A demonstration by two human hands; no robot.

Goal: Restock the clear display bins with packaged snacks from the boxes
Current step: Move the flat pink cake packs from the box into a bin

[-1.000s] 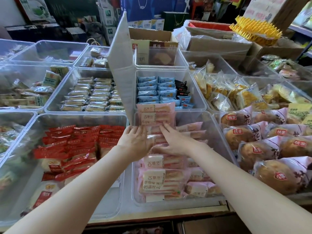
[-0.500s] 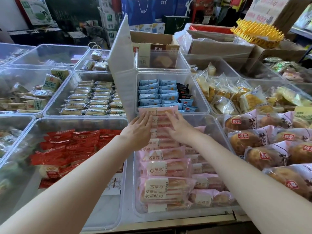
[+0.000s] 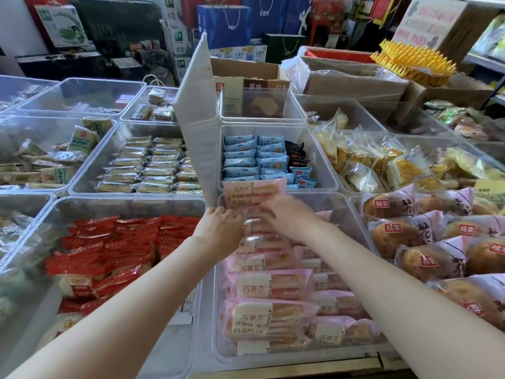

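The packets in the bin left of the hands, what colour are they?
Red packets, seen in the head view.

Bin under hands (image 3: 352, 212): toast packets (image 3: 269, 288) in rows
Left of hands: wafer bin (image 3: 49, 214)
Right: bun packets (image 3: 404, 231)
Beyond hands: biscuit bin (image 3: 322, 160)

Clear, smooth plastic bins (image 3: 347, 214); glossy film snack wrappers (image 3: 270, 289); matt brown cardboard boxes (image 3: 352, 83) in the upper right.

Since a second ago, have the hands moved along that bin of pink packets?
Yes. Both hands, left and right, moved toward the far end of the pink-packet bin, nearer the blue-packet bin.
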